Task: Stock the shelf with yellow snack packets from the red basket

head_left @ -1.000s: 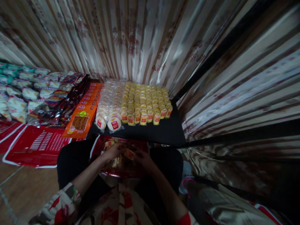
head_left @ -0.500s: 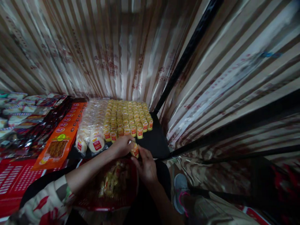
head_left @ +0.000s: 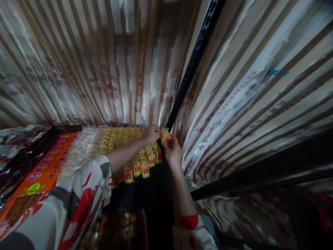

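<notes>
Yellow pkt [head_left: 165,135] txt illeg.

My L hand [head_left: 151,135] is bare from the fingers [head_left: 156,129] to approx. mid-forearm; R hand [head_left: 174,151] ditto. Well back from the L fingers I can make out via the cam the L sleeve [head_left: 85,194]: loose, off-white cloth w/ big rounded grey patches, bright red leaf-like shapes and some thin green linework. Grey reaches right to the cuff edge — the part nearest those fingers. R sleeve [head_left: 192,231], well below the R fingers, looks like the same fabric: solid red patch at its cuff, off-white behind, other reddish marks — too dim for me to read.
</notes>
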A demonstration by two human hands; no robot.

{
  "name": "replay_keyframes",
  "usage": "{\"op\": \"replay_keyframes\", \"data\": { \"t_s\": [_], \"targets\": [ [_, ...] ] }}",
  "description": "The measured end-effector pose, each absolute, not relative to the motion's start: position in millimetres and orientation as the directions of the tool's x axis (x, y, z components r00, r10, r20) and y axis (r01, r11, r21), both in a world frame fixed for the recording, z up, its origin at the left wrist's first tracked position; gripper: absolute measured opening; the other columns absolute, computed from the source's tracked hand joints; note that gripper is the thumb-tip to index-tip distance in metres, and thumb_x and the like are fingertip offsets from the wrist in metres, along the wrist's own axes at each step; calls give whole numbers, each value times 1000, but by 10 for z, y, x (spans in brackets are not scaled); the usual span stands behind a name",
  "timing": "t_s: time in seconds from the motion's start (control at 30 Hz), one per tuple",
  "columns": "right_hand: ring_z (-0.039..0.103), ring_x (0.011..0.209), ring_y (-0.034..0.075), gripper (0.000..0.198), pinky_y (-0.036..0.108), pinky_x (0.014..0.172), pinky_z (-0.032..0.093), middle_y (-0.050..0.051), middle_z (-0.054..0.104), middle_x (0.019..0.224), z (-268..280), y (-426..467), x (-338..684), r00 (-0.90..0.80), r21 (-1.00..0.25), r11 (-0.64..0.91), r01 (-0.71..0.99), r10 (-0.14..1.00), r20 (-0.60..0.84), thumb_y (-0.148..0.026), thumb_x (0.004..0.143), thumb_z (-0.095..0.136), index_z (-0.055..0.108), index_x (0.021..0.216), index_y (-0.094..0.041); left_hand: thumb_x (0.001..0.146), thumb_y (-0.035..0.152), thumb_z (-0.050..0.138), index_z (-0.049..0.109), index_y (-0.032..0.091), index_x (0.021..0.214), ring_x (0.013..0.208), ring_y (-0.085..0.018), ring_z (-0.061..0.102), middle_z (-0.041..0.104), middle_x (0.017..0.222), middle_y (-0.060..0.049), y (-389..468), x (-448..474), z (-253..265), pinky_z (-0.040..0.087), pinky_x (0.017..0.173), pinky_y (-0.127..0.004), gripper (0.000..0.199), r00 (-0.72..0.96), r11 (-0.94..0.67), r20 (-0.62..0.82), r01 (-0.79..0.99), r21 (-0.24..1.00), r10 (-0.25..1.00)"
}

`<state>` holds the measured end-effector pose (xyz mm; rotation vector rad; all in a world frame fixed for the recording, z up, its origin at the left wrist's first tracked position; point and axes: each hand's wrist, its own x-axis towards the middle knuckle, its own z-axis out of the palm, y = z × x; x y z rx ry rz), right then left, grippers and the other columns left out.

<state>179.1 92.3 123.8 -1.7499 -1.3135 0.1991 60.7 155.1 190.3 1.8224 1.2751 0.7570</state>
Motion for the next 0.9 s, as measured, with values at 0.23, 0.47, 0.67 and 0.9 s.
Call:
{"op": "replay_keyframes", "data": {
  "t_s": [0.23,0.47,0.67,0.9],
  "targets": [
    [63,84,18,36,27,72,45,6,68,97,1031,1465,1882,436,-721,-119,683,858,271,-34,77,59,57,110,-20,75,7,47,64,19,105,101,-17,59,67,108,-4,1827,459,1734,43,91,-26,36,397,-377,80,762,527,914],
    [63,87,17,28,26,74,46,5,68,93,722,1695,1893,405,-731,-149,666,895,186,-27,77,61,57,104,-21,76,12,48,68,18,100,103,-18,57,66,107,-6,1897,423,1567,41,93,-26,31,567,-541,59,744,391,822],
    [64,83,17,26,28,74,46,5,68,88,626,1800,1892,387,-691,-166,704,905,177,-26,78,60,55,103,-20,73,16,53,69,19,89,101,-18,56,67,98,-4,1912,406,1479,41,93,-26,23,597,-570,39,741,355,801],
    [62,76,15,20,26,71,46,2,67,85,597,1836,1888,346,-728,-75,681,910,230,-21,76,58,56,95,-21,73,20,55,69,20,89,97,-18,58,67,96,-5,1904,405,1452,43,90,-27,22,585,-552,32,743,378,810]
  ]
}}
